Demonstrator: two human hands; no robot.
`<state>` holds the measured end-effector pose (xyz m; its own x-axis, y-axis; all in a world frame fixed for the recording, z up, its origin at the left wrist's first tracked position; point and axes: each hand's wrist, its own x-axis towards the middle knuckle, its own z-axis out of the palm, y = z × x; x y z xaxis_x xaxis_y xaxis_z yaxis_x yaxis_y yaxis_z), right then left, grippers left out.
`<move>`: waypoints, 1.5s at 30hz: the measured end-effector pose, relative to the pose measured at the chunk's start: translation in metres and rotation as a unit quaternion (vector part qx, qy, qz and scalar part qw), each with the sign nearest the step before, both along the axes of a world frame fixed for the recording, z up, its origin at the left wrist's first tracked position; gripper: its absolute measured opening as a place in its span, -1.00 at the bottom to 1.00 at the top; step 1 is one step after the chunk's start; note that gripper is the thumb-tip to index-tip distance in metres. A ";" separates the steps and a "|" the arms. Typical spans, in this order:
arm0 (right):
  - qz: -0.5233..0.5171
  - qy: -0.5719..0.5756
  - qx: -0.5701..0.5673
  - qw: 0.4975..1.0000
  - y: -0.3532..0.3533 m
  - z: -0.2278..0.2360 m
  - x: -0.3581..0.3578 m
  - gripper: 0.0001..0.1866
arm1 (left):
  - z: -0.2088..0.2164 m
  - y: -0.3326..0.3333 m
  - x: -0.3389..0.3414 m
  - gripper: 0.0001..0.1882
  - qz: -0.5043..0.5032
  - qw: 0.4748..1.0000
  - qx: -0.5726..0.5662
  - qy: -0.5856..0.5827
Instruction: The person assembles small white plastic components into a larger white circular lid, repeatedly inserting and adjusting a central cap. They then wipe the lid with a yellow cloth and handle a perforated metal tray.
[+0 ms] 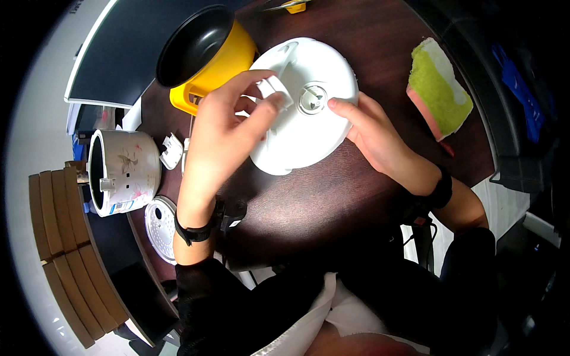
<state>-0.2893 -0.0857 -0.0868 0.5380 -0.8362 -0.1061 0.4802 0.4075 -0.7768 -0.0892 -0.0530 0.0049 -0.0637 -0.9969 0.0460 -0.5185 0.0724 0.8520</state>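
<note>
A round white plastic lid [303,142], like that of a rice cooker, is held tilted above the dark table. At its middle is a round recess [312,98] with a small vent part inside. My right hand [380,133] grips the lid's right edge, thumb on top near the recess and fingers underneath. Between the thumb and fingers of my left hand [222,127] is a small white plastic piece [275,92], over the left part of the lid. Whether that piece touches the lid, I cannot tell.
Behind my left hand stands a yellow pot [222,59] with a black inside. To the left are a white cooker body [130,172], a small white part [171,151] and a perforated steamer plate [159,228]. A green and pink cloth [439,89] lies right. Brown boxes [71,255] stack far left.
</note>
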 end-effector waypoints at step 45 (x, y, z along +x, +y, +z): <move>0.022 -0.008 -0.010 1.000 0.002 0.000 -0.003 -0.51 | 0.000 -0.018 -0.032 -0.53 -0.057 0.952 -0.057 -0.294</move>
